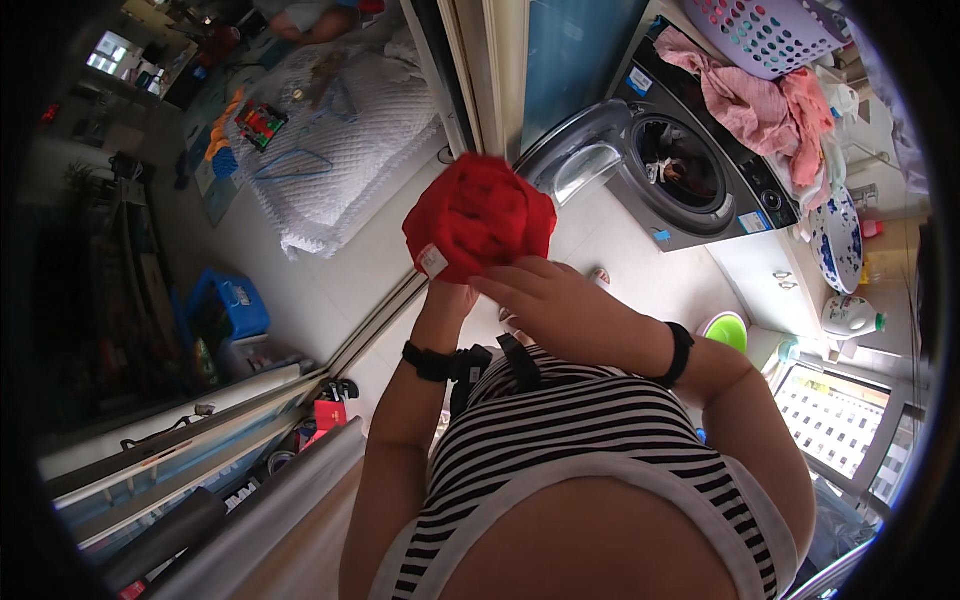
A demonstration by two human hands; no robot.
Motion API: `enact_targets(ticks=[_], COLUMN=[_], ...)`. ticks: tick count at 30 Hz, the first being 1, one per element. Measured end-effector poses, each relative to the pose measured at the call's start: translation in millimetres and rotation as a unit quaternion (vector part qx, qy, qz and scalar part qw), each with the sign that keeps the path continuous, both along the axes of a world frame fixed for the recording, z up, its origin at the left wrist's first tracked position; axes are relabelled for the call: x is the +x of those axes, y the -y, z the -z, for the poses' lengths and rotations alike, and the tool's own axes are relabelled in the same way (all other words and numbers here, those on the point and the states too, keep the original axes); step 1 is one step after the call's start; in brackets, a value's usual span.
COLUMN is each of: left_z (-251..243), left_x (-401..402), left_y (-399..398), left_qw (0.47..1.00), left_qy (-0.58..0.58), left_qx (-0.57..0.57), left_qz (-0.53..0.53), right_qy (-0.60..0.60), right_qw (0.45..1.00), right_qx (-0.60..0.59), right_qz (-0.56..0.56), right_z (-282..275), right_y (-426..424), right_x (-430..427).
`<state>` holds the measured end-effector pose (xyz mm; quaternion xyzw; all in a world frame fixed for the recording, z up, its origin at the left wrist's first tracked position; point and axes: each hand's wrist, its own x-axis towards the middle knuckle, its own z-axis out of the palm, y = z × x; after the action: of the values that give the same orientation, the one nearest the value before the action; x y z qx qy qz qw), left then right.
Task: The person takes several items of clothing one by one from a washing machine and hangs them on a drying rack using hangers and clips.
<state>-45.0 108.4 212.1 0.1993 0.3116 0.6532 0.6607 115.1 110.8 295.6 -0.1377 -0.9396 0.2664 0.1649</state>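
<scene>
A bunched red cloth item [487, 210] with a white tag is held up in front of me. My left hand [454, 294] is mostly hidden beneath or inside the cloth; only the wrist and part of the palm show. My right hand [544, 300] lies at the cloth's lower edge, its fingers reaching towards the tag side; whether they pinch the fabric is not clear. Beyond, at the upper right, stands a grey front-loading washing machine [694, 176] with its round door [574, 154] swung wide and some dark laundry in the drum.
Pink cloths [739, 105] and a lilac laundry basket [772, 34] rest on the washer. A patterned basin [836, 240] and detergent bottle [851, 316] are at the right. A sliding-door track [375, 324] crosses the floor. A quilted bed [337, 150] holds hangers; another person is partly visible behind.
</scene>
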Motion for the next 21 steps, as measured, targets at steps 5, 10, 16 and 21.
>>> enact_targets(ticks=[5,10,16,21], left_z=[-8.3,-59.7,-16.7,25.1], left_x=[-10.2,-1.4,0.1,-42.2], left_y=[0.8,-7.3,-1.2,24.5], left_qw=[0.995,0.744,0.928,0.881], left_qy=[0.051,-0.604,-0.302,-0.371], left_qx=[0.084,0.280,0.191,-0.072], left_qz=[-0.005,0.047,0.104,0.286], right_qy=[0.052,-0.212,-0.061,-0.281], right_qw=[0.982,0.925,0.958,0.869], right_qx=[-0.175,-0.219,-0.222,-0.358], right_qz=[-0.053,0.225,0.171,0.194], right_z=[32.7,-1.1,6.6,14.3], right_y=[4.9,-36.0,-57.4,-59.9], right_x=[32.6,32.9,40.4,54.9])
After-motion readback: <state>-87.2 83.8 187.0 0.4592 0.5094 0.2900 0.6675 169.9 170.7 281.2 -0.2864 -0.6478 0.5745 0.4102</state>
